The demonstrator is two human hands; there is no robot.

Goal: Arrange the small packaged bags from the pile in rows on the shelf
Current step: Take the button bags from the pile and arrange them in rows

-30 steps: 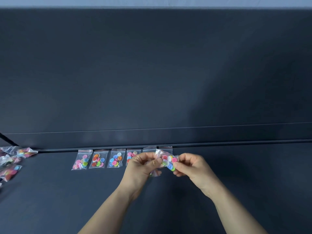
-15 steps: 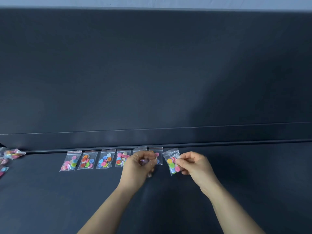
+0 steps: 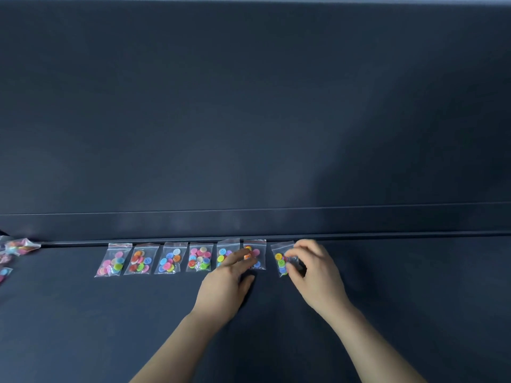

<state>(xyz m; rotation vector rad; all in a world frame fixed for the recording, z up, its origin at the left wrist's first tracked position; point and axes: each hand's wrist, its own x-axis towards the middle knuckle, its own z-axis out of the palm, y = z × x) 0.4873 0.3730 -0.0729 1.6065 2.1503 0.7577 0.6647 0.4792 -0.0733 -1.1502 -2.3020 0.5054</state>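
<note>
7 small clear zip bags (image 3: 171,258) of round coloured buttons (image 3: 177,251) lie flat in 1 row, lower centre, along the back edge of the dark matte shelf (image 3: 83,327). Left hand (image 3: 225,283) is flat, fingers straight over bags 5 & 6, partly hiding both. Right hand (image 3: 315,272) curls round bag 7 (image 3: 280,262), pinching its right side. Pile (image 3: 19,247) at far left is cut off, count unclear.

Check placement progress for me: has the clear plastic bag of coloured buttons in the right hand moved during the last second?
Yes. The clear plastic bag of coloured buttons went right: from overlapping the row's sixth bag to apart beside it.
</note>
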